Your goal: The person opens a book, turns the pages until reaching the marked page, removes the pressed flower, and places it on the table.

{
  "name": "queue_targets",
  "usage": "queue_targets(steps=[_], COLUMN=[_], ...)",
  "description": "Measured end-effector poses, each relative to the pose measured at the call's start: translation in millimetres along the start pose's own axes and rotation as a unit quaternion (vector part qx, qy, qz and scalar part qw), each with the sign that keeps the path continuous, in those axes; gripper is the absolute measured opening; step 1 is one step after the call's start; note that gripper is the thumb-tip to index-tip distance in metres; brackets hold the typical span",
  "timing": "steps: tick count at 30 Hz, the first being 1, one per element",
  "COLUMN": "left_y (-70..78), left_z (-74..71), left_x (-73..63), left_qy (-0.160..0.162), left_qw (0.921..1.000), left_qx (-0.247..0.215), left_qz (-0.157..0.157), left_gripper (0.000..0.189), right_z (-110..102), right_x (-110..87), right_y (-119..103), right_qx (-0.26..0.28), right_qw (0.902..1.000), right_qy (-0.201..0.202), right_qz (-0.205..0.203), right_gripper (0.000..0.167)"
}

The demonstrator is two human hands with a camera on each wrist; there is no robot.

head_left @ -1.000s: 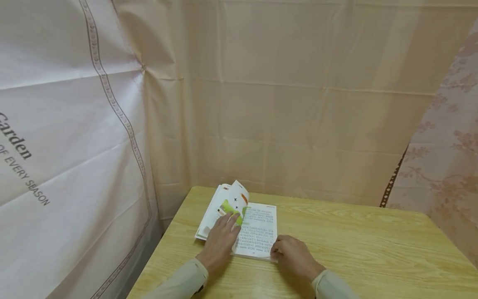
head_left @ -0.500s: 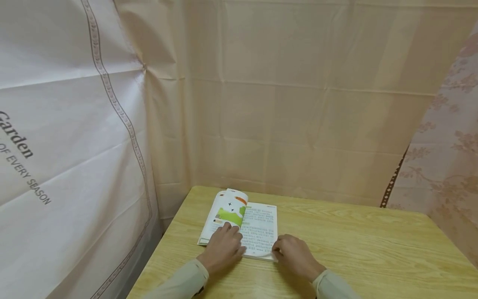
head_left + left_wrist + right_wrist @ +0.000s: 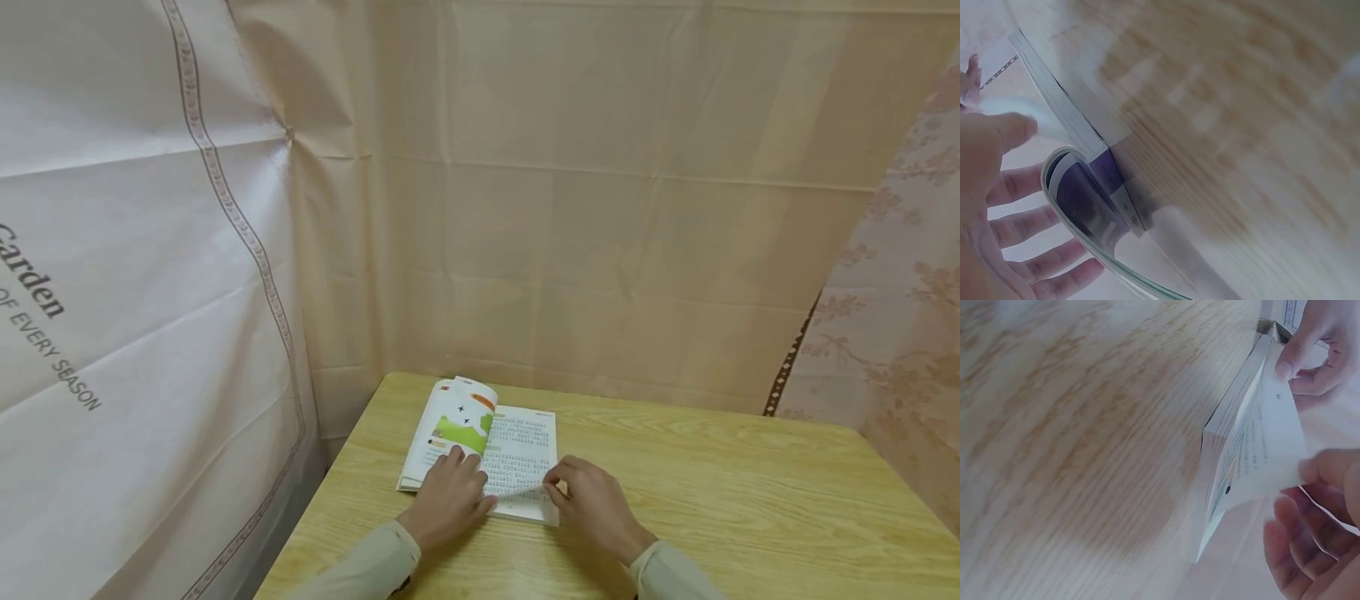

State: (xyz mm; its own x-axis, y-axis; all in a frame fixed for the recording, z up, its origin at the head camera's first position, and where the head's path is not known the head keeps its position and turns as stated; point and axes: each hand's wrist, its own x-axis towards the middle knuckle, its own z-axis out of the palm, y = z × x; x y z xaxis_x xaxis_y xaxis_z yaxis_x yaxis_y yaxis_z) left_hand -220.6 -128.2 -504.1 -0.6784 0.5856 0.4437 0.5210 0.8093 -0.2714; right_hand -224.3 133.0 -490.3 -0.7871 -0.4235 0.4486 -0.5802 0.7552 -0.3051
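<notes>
An open book [image 3: 519, 442] lies on the table, its left page printed with a green and orange picture and its right page with rows of text. My left hand [image 3: 447, 497] rests on the lower left page, fingers spread, its thumb reaching onto the right page. At the lower right corner, my right hand [image 3: 592, 504] pinches a page [image 3: 1266, 437] between thumb and fingers. In the right wrist view that page is lifted off the thick stack beneath. The purple spine [image 3: 1105, 170] and curled left-side pages appear in the left wrist view.
The wooden table [image 3: 712, 492] extends to the right of the book. Beige cloth [image 3: 540, 192] hangs behind it, a white printed cloth [image 3: 135, 275] on the left, and a flowered cloth [image 3: 900, 308] on the right.
My left hand has slid down and right toward the book's fold, and the left pages now lie flatter. My right hand has raised the corner of the right page.
</notes>
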Motion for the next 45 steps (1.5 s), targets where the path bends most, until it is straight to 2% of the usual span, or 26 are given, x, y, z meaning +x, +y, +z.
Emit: queue_targets(steps=[4, 8, 11, 14, 19, 22, 25, 28, 30, 33, 38, 41, 45], left_y=[1.9, 2.5, 2.6, 2.9, 1.7, 0.0, -2.1, -4.3, -5.5, -5.2, -1.9, 0.1, 0.0], left_z=[0.5, -0.5, -1.1, -0.3, 2.1, 4.0, 6.2, 7.0, 6.4, 4.5, 3.2, 4.4, 5.0], left_x=[2.7, 5.2, 5.7, 5.3, 3.0, 1.9, 1.7, 3.2, 4.4, 6.4, 5.0, 4.4, 3.0], left_qy=[-0.023, -0.039, -0.052, -0.057, -0.032, 0.006, 0.055, 0.082, 0.08, 0.059, 0.014, -0.005, -0.012], left_qw=[0.9997, 0.999, 0.998, 0.9976, 0.9978, 0.9975, 0.996, 0.9948, 0.9958, 0.9981, 0.9994, 0.999, 0.9986], left_qx=[0.004, 0.021, 0.034, 0.036, 0.024, 0.014, 0.0, -0.01, -0.01, -0.012, -0.001, 0.012, 0.019], left_qz=[-0.008, -0.01, -0.011, -0.018, -0.053, -0.069, -0.071, -0.059, -0.043, -0.012, 0.03, 0.042, 0.048], left_gripper=[0.03, 0.021, 0.016, 0.015, 0.023, 0.028, 0.033, 0.029, 0.032, 0.039, 0.031, 0.022, 0.017], right_z=[-3, -5, -5, -4, 3, 7, 11, 12, 12, 11, 10, 9, 10], right_x=[1.3, 0.8, -1.1, -3.8, -7.1, -9.3, -10.6, -10.7, -10.1, -9.5, -9.4, -9.6, -9.3], right_y=[-2, -2, -1, 1, 4, 6, 7, 7, 7, 9, 10, 10, 10], right_qx=[0.013, 0.006, 0.008, 0.015, 0.002, -0.001, -0.003, -0.007, -0.006, -0.005, -0.01, -0.018, -0.021], right_qw=[0.9991, 0.9987, 0.9992, 0.9996, 0.9982, 0.9964, 0.9957, 0.9959, 0.9963, 0.9964, 0.9954, 0.9949, 0.9943], right_qy=[0.03, 0.042, 0.031, 0.002, -0.058, -0.084, -0.093, -0.089, -0.083, -0.08, -0.084, -0.086, -0.096], right_qz=[0.025, 0.029, 0.025, 0.022, 0.014, 0.007, -0.001, -0.014, -0.021, -0.03, -0.046, -0.049, -0.04], right_gripper=[0.012, 0.017, 0.015, 0.015, 0.02, 0.024, 0.023, 0.018, 0.014, 0.012, 0.017, 0.018, 0.014])
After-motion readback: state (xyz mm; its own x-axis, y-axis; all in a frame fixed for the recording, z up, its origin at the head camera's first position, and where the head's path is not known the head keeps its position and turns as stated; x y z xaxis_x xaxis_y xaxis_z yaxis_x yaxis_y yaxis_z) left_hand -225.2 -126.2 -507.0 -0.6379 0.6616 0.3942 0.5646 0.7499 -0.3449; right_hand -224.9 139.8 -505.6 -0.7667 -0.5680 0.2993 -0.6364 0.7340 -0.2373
